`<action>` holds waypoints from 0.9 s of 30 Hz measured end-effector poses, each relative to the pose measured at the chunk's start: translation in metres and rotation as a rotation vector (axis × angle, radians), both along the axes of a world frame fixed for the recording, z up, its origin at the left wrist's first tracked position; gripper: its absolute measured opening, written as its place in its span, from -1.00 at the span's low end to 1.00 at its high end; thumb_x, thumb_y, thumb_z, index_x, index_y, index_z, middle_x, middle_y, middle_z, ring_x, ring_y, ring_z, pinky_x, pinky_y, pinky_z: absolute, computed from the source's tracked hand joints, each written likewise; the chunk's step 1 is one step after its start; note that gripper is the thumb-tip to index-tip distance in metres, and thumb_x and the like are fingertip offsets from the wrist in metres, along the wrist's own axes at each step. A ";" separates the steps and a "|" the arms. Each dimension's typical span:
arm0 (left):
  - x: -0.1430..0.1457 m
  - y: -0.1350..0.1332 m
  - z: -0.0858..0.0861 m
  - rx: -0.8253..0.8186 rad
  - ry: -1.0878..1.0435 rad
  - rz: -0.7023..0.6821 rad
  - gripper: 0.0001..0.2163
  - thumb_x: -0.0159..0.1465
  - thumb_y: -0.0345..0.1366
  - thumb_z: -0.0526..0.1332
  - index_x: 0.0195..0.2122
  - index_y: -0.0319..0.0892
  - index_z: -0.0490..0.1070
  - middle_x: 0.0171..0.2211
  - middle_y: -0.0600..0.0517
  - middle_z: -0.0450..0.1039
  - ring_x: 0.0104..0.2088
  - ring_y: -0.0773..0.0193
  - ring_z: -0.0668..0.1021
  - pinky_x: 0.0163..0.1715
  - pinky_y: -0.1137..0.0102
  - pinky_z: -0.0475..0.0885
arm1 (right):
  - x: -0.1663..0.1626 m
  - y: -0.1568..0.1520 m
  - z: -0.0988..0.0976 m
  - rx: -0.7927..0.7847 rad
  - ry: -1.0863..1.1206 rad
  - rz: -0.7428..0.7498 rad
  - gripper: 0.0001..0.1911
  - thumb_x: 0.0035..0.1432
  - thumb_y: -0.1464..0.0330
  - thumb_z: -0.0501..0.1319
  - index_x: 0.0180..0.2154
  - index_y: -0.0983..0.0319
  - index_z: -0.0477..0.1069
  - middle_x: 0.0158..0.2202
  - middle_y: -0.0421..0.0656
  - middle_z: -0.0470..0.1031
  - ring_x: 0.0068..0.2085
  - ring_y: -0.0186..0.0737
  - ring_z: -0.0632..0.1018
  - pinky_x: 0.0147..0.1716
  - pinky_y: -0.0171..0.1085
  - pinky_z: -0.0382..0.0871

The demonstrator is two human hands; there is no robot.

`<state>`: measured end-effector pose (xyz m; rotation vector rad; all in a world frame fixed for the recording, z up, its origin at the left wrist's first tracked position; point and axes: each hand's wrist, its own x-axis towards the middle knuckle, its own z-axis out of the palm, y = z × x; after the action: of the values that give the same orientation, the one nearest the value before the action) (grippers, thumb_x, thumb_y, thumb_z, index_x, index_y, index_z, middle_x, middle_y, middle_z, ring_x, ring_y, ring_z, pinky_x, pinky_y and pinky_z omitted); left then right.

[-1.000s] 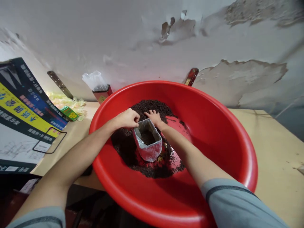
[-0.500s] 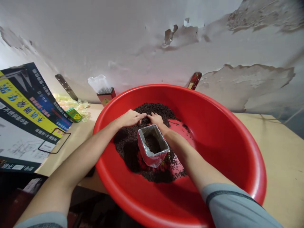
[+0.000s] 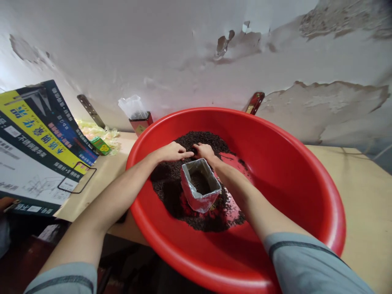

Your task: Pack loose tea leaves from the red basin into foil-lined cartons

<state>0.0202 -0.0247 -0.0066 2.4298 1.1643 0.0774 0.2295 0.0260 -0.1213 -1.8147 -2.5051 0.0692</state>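
Note:
A big red plastic basin (image 3: 306, 179) sits on a wooden table and holds a heap of dark loose tea leaves (image 3: 199, 141). In the heap stands a small red box lined with a silvery bag (image 3: 200, 192), partly filled with the leaves. My left hand (image 3: 173, 152) and my right hand (image 3: 204, 151) lie side by side on the leaves just behind the box, fingertips nearly touching. Both hands are cupped over the leaves, fingers curled down into the heap.
A printed cardboard poster (image 3: 36, 143) leans at the left. A second red box with a clear bag (image 3: 139, 118) stands behind the basin, beside a small green packet (image 3: 101, 145). The peeling wall rises right behind. Bare table (image 3: 367, 188) lies to the right.
My left hand has slid right from the box's rim onto the leaves, and both hands have come together behind the box. The view has shifted slightly.

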 end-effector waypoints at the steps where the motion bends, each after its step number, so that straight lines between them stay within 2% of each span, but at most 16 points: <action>1: -0.001 0.001 0.000 0.000 0.000 0.011 -0.44 0.35 0.22 0.07 -0.51 -0.16 0.45 -0.53 0.05 0.45 -0.47 0.32 0.40 -0.40 0.42 0.22 | 0.000 -0.001 0.004 0.010 0.002 0.003 -0.43 0.28 0.12 0.26 0.24 0.21 0.46 0.12 0.10 0.55 0.03 0.02 0.62 -0.05 -0.19 0.40; 4: -0.003 0.002 0.001 -0.029 -0.020 0.031 -0.44 0.32 0.25 0.10 -0.51 -0.16 0.47 -0.51 0.03 0.49 -0.45 0.30 0.44 -0.39 0.42 0.25 | 0.003 -0.003 0.022 0.043 0.013 0.029 -0.44 0.22 0.13 0.32 0.20 0.21 0.51 0.09 0.09 0.58 0.01 0.03 0.62 -0.05 -0.19 0.40; 8: -0.001 -0.007 0.009 -0.094 -0.023 0.072 -0.43 0.32 0.26 0.10 -0.51 -0.16 0.47 -0.57 0.04 0.44 -0.51 0.30 0.45 -0.41 0.42 0.28 | 0.008 -0.010 0.062 0.117 0.081 0.045 -0.51 0.19 0.18 0.35 0.13 0.19 0.54 0.08 0.05 0.61 0.02 0.02 0.61 -0.02 -0.18 0.41; 10: 0.001 -0.012 0.013 -0.124 -0.014 0.085 -0.43 0.31 0.26 0.10 -0.51 -0.16 0.46 -0.60 0.06 0.41 -0.56 0.32 0.42 -0.44 0.42 0.28 | 0.010 -0.017 0.081 0.163 0.135 0.038 -0.54 0.22 0.20 0.31 0.13 0.17 0.53 0.05 -0.02 0.63 0.01 -0.05 0.61 0.01 -0.19 0.41; 12: 0.002 -0.016 0.015 -0.152 0.000 0.067 -0.44 0.29 0.27 0.13 -0.52 -0.15 0.45 -0.60 0.06 0.41 -0.59 0.34 0.39 -0.49 0.41 0.26 | 0.011 -0.027 0.096 0.223 0.336 0.022 -0.58 0.19 0.22 0.30 0.06 0.20 0.53 -0.05 -0.09 0.64 -0.07 -0.14 0.61 0.00 -0.22 0.42; 14: 0.003 -0.017 0.013 -0.174 0.018 0.028 -0.46 0.25 0.26 0.19 -0.55 -0.15 0.43 -0.61 0.06 0.41 -0.60 0.34 0.39 -0.51 0.41 0.25 | 0.009 -0.041 0.106 0.274 0.692 0.009 -0.64 0.08 0.22 0.34 -0.09 0.23 0.54 -0.20 -0.15 0.62 -0.20 -0.21 0.57 -0.07 -0.23 0.43; 16: 0.004 -0.017 0.011 -0.194 0.030 0.005 -0.49 0.21 0.24 0.24 -0.57 -0.14 0.39 -0.61 0.06 0.40 -0.61 0.33 0.40 -0.52 0.40 0.26 | 0.005 -0.061 0.110 0.264 1.073 -0.011 -0.67 -0.05 0.20 0.38 -0.24 0.22 0.49 -0.34 -0.22 0.53 -0.32 -0.27 0.49 -0.19 -0.23 0.43; 19: 0.005 -0.018 0.008 -0.205 0.017 -0.004 -0.48 0.13 0.27 0.30 -0.58 -0.12 0.37 -0.63 0.08 0.36 -0.62 0.32 0.37 -0.55 0.40 0.24 | -0.003 -0.099 0.111 0.144 1.431 -0.036 -0.60 -0.12 0.13 0.42 -0.29 0.17 0.39 -0.43 -0.30 0.38 -0.42 -0.35 0.38 -0.36 -0.25 0.38; 22: 0.003 -0.020 0.009 -0.218 0.001 -0.011 -0.43 0.08 0.34 0.30 -0.61 -0.12 0.33 -0.64 0.09 0.32 -0.62 0.34 0.34 -0.55 0.39 0.22 | -0.010 -0.134 0.109 0.044 1.585 -0.034 -0.54 -0.10 0.10 0.45 -0.24 0.14 0.35 -0.44 -0.33 0.32 -0.45 -0.37 0.35 -0.44 -0.28 0.31; 24: 0.002 -0.020 0.010 -0.250 -0.005 0.003 -0.40 0.07 0.37 0.29 -0.62 -0.11 0.29 -0.64 0.09 0.31 -0.63 0.35 0.31 -0.56 0.39 0.20 | -0.013 -0.148 0.106 0.039 1.617 -0.041 -0.54 -0.06 0.10 0.45 -0.21 0.13 0.34 -0.44 -0.34 0.31 -0.46 -0.39 0.33 -0.46 -0.30 0.29; 27: 0.001 -0.021 0.011 -0.275 -0.005 0.024 -0.41 0.08 0.36 0.29 -0.61 -0.11 0.27 -0.64 0.10 0.31 -0.63 0.36 0.30 -0.54 0.39 0.21 | -0.016 -0.155 0.101 0.069 1.677 -0.063 -0.54 -0.06 0.13 0.47 -0.20 0.12 0.34 -0.38 -0.33 0.34 -0.40 -0.38 0.39 -0.36 -0.30 0.37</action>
<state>0.0209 -0.0459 0.0045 2.1739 1.1215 -0.0654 0.2136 -0.1294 -0.0201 -0.9062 -1.1582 0.9721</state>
